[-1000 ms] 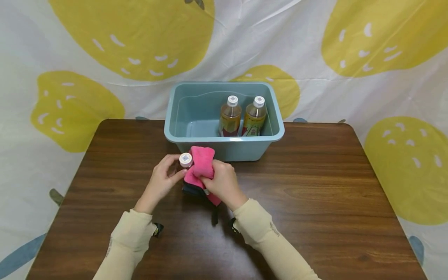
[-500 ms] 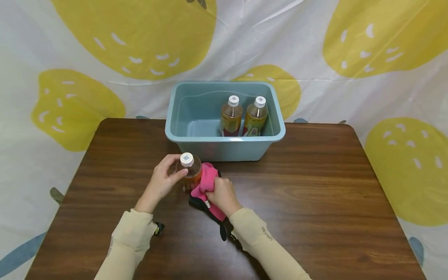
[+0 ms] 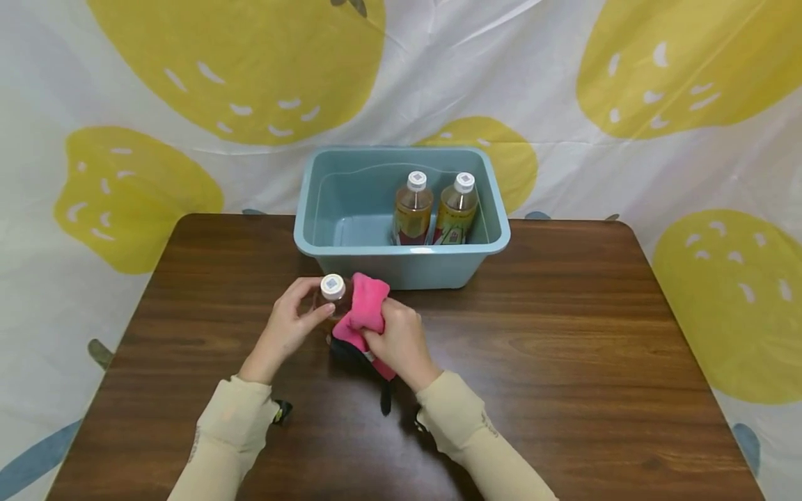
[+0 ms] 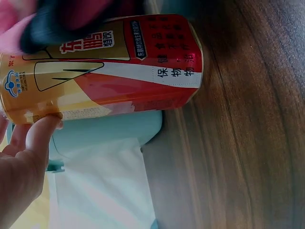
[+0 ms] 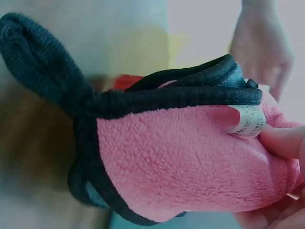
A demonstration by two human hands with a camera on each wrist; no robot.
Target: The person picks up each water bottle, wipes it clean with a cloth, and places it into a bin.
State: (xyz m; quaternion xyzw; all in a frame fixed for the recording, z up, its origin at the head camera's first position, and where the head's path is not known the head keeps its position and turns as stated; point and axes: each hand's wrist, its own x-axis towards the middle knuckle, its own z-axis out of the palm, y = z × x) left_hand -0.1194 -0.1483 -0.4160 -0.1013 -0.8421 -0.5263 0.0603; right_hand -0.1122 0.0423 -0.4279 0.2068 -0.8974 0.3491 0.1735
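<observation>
A drink bottle with a white cap point(image 3: 333, 287) and a red and gold label point(image 4: 143, 90) stands upright on the table. My left hand point(image 3: 293, 316) grips it near its top, thumb and fingers on either side. Bunched in my right hand point(image 3: 404, 341) is a pink cloth point(image 3: 368, 304) with dark edging, held against the bottle's right side. In the right wrist view, the cloth point(image 5: 190, 162) shows a white tag and a dark hanging loop point(image 5: 38, 57). Much of the bottle's body is hidden behind the cloth in the head view.
Just behind the hands stands a light blue bin point(image 3: 401, 268). Two capped bottles, one point(image 3: 413, 212) beside the other point(image 3: 456, 212), are upright in its right half. The brown wooden table point(image 3: 564, 334) meets a lemon-print curtain point(image 3: 263, 174) at the back.
The cloth in my right hand goes down and toward me along the bottle, baring its label, then comes back up. My left hand stays in place on the bottle.
</observation>
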